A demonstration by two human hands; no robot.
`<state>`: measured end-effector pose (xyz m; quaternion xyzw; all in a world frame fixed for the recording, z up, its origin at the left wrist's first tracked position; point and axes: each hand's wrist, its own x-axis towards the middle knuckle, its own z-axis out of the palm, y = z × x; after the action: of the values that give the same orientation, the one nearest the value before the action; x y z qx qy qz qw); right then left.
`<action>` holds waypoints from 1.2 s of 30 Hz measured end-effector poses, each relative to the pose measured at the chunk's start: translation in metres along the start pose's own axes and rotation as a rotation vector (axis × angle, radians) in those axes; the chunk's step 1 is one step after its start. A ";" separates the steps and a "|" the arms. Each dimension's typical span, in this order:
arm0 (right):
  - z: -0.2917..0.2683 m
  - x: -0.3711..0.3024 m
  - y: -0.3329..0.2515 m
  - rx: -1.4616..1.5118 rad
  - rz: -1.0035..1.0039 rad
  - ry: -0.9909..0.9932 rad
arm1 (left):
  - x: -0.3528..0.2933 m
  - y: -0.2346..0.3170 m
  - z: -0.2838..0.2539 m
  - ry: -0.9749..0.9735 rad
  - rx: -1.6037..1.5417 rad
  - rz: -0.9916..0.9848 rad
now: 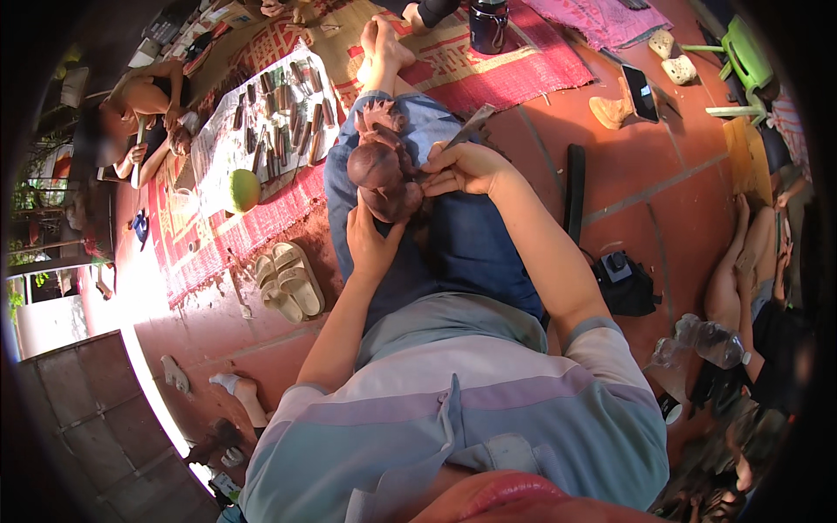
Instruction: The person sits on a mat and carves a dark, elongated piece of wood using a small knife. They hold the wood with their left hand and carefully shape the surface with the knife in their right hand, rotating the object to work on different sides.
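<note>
On my lap lies a reddish-brown carved wooden figure [377, 174] with rounded forms and a jagged, spiky far end. My left hand [373, 237] is closed around its near end, with the thumb and fingers against the wood. My right hand [462, 169] is pinched at the figure's right side. A thin, flat grey tool [472, 125] sticks out beyond its fingers, up and to the right. The tool's working end is hidden by the fingers and the carving, so its exact kind cannot be told.
Several dark-handled carving tools [277, 122] lie on a white sheet at far left, near a green round fruit [244, 190]. Beige sandals [292, 281] sit left of me. A phone on a wooden stand [641, 93] and a black bag [629, 292] are at right. Other people sit around.
</note>
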<state>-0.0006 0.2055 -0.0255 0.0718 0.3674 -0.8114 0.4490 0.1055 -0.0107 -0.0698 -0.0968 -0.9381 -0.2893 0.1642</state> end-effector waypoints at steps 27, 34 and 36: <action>-0.063 0.005 0.080 0.284 -0.607 0.297 | 0.033 0.092 -0.040 0.225 0.031 -0.068; -0.071 0.004 0.081 0.227 -0.602 0.254 | 0.035 0.085 -0.028 0.344 0.017 -0.066; -0.074 0.002 0.082 0.231 -0.592 0.286 | 0.036 0.085 -0.025 0.331 0.023 -0.052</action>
<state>0.0463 0.2266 -0.1228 0.1254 0.3373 -0.9243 0.1270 0.1021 0.0467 0.0062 -0.0217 -0.9036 -0.2947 0.3102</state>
